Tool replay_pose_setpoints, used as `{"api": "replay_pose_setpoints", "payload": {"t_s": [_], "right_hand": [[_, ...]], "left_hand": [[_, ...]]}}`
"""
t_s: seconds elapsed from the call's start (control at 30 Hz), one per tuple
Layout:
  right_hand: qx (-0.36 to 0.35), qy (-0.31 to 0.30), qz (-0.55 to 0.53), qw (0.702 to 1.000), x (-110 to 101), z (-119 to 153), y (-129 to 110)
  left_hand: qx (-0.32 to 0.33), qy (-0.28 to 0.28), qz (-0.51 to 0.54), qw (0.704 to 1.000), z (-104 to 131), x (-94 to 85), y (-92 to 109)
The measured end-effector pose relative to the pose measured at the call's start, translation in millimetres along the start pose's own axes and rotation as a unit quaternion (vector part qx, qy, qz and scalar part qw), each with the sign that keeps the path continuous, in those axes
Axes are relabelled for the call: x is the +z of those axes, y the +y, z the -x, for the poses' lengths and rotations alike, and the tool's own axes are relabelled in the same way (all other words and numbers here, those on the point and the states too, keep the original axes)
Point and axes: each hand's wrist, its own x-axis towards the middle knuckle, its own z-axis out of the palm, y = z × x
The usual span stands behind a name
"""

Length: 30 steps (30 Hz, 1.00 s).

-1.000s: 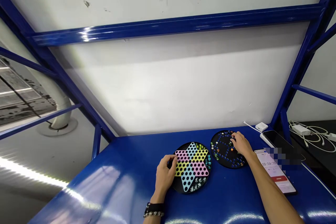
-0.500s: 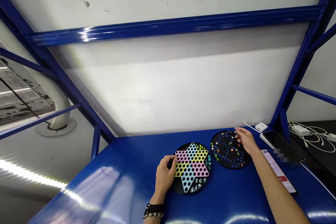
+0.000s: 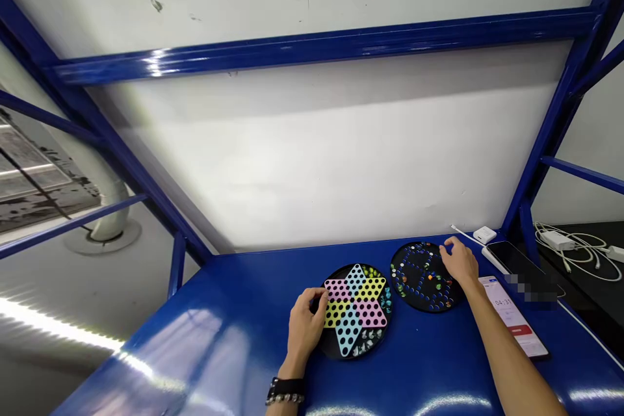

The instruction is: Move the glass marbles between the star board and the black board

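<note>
A round black Chinese checkers board [image 3: 330, 342] lies on the blue table, with a pink, yellow and pale blue star of holes. Several clear, yellow and teal marbles sit along its right rim. My left hand [image 3: 307, 322] is curled at the board's left edge, thumb and fingers closed on it. To the right is a second round black board [image 3: 414, 259] with blue-rimmed holes and several mixed marbles. Above its right side is my right hand [image 3: 461, 262], fingers bent together and pointing down. Whatever lies between those fingertips is hidden.
A phone showing a timer [image 3: 517, 322] lies right of my right forearm. Beyond it are a dark phone [image 3: 519, 263], a white charger [image 3: 485, 234] and a white cable. Blue metal bars [image 3: 341, 44] frame the white wall behind the table [image 3: 263, 292].
My right hand has turned and shifted slightly right, its fingers now more bent over the second board. My left hand keeps its place. The view has shifted a little.
</note>
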Motion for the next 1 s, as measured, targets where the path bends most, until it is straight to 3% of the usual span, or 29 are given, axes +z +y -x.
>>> {"api": "replay_pose_setpoints", "payload": {"t_s": [0.1, 0.27, 0.33, 0.4, 0.5, 0.67, 0.83, 1.0], "right_hand": [[-0.033, -0.041, 0.182, 0.982, 3, 4, 0], [-0.041, -0.053, 0.204, 0.977, 9, 4, 2], [-0.036, -0.031, 0.133, 0.99, 10, 2, 1], [-0.009, -0.005, -0.035, 0.999, 10, 0, -1], [0.04, 0.001, -0.28, 0.959, 11, -3, -7], [0.05, -0.048, -0.359, 0.931, 10, -3, -16], [0.042, -0.069, -0.284, 0.955, 19, -11, -21], [-0.002, -0.081, -0.071, 0.994, 32, -24, -26]], "left_hand": [[-0.003, 0.001, 0.0, 1.0, 0, 0.4, -1], [-0.001, -0.002, 0.004, 1.0, 0, 0.3, -1], [-0.006, -0.005, 0.004, 1.0, 0, 0.2, -2], [-0.01, -0.008, 0.005, 1.0, 0, 0.4, -2], [-0.007, -0.008, 0.007, 1.0, 0, 1.0, -2], [0.008, 0.003, 0.01, 1.0, 0, 1.3, -1], [0.011, 0.005, 0.006, 1.0, 0, 0.8, 1], [0.016, 0.002, -0.001, 1.0, 0, 1.5, -1]]}}
